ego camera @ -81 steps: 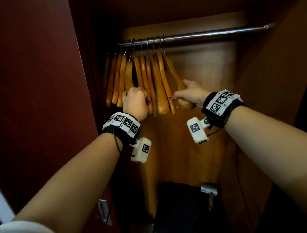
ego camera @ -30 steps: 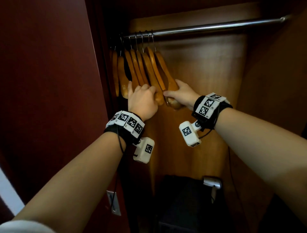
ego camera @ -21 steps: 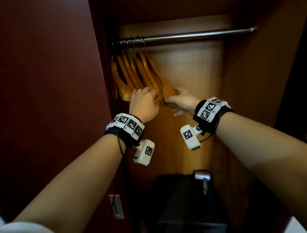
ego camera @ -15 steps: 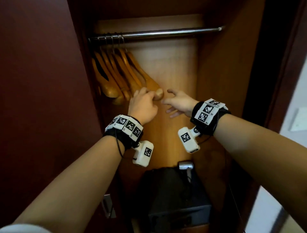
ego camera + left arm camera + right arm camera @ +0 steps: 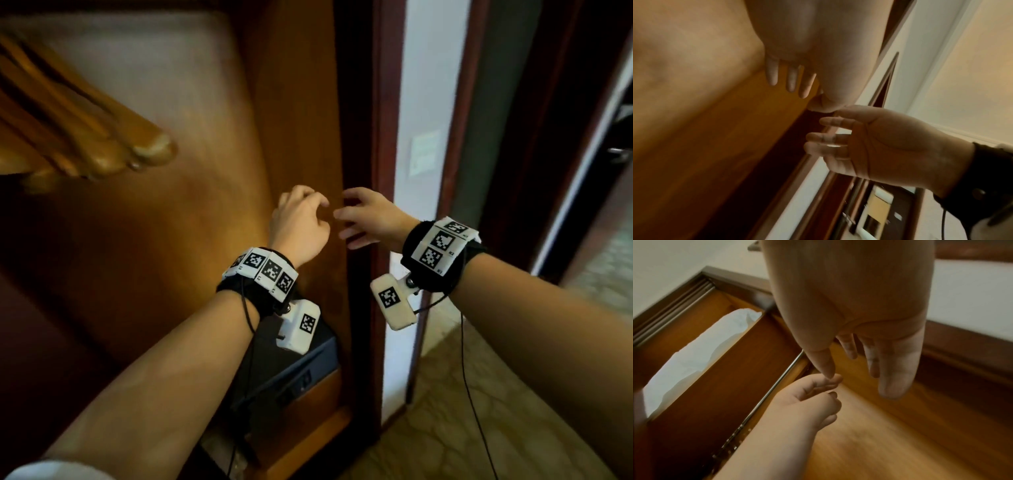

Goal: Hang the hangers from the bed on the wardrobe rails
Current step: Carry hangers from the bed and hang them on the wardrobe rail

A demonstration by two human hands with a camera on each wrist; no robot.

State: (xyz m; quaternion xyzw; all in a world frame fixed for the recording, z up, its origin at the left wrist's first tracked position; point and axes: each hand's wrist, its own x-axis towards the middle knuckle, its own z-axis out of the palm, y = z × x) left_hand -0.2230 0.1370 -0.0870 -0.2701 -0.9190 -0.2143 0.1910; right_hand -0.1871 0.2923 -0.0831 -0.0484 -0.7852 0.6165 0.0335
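Note:
Several wooden hangers hang bunched at the upper left of the head view, blurred, with their rounded ends pointing right. In the right wrist view the metal rail runs diagonally. My left hand is in front of the wardrobe's side panel, well right of the hangers, with loosely curled fingers that hold nothing. Just to its right is my right hand, its fingers spread and relaxed, also empty. The two hands are close together, fingertips almost meeting.
The wardrobe's wooden side panel and dark red frame stand right behind the hands. A black safe sits low in the wardrobe. Beyond the frame are a white wall with a switch and a tiled floor.
Both hands have let go of the hangers and drawn back to the right. The view has swung right, so the hangers now sit at the upper left.

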